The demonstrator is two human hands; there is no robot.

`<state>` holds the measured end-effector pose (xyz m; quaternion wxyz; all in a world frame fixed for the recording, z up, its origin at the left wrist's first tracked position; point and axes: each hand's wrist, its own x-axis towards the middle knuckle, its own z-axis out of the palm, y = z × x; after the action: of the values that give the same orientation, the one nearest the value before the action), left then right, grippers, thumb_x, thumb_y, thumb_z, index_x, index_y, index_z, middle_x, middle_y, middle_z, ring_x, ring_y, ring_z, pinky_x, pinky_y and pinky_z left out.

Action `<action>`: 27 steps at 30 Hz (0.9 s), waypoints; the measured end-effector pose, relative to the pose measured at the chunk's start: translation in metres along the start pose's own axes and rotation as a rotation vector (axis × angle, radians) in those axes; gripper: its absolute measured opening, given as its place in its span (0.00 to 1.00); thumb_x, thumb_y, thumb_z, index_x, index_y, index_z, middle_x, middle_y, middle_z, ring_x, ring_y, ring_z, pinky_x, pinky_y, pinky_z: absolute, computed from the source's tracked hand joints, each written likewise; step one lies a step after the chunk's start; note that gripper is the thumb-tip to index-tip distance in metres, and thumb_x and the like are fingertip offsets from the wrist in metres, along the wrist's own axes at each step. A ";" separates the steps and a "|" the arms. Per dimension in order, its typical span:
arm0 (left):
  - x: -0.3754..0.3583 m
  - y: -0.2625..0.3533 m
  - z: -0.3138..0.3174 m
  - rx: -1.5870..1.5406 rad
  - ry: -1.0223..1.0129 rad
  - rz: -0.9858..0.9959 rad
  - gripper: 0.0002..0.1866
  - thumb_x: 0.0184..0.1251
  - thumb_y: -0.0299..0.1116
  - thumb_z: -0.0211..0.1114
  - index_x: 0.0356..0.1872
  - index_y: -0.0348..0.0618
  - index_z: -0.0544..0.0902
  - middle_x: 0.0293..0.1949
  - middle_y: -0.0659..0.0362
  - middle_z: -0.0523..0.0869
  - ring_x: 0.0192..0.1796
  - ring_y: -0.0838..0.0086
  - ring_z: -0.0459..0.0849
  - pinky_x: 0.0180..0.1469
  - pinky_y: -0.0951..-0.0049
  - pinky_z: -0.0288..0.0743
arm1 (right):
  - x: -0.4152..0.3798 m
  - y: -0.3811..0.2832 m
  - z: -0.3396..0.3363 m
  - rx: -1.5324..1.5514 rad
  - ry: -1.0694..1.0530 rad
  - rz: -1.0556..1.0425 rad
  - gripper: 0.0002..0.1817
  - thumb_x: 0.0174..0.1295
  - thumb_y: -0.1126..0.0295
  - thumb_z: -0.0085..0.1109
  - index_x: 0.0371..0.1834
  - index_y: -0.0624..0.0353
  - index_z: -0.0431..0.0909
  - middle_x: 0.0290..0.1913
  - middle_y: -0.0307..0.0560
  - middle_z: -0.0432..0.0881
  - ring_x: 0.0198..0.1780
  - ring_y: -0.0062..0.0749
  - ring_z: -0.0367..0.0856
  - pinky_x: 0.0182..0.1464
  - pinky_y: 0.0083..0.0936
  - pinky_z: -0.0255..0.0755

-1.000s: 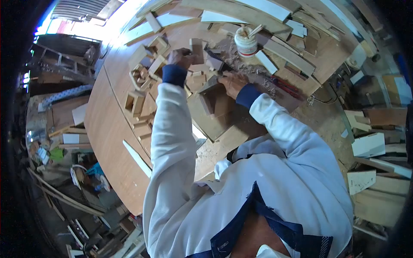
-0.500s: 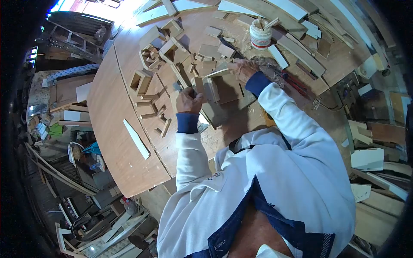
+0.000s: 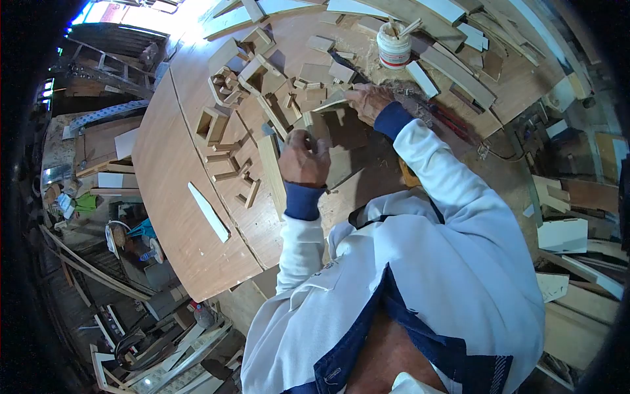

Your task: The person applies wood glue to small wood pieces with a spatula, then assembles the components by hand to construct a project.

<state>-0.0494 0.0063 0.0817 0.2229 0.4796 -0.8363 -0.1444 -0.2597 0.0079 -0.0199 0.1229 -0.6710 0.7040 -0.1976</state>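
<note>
My left hand is closed, its fingers curled over a short wooden block that sticks out past the fingertips. Just left of that hand lies a long pale wooden board. A thin strip of wood runs to my right hand, whose fingers are pinched at its right end. Between the hands is a dark, shaded flat piece; its outline is hard to make out. What lies under my left palm is hidden.
Several small wooden frames and offcuts stand on the tabletop to the left. A white tub with sticks in it stands at the back, and red-handled pliers lie right of my right hand. A white strip lies front left.
My left hand has moved to the right, and the long board beside it now shows more fully. The right hand stays at the thin strip, nearly in place.
</note>
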 end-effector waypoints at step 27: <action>0.005 0.018 0.080 0.224 -0.223 -0.068 0.15 0.55 0.39 0.62 0.37 0.37 0.78 0.36 0.40 0.81 0.39 0.49 0.82 0.39 0.55 0.77 | -0.003 0.033 0.010 0.022 -0.048 0.065 0.15 0.58 0.56 0.45 0.42 0.52 0.73 0.44 0.52 0.75 0.49 0.46 0.76 0.49 0.38 0.72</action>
<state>-0.1061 0.0130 0.0231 0.0690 0.5105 -0.8500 -0.1100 -0.2845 0.0107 -0.0438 0.1535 -0.6509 0.7201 -0.1852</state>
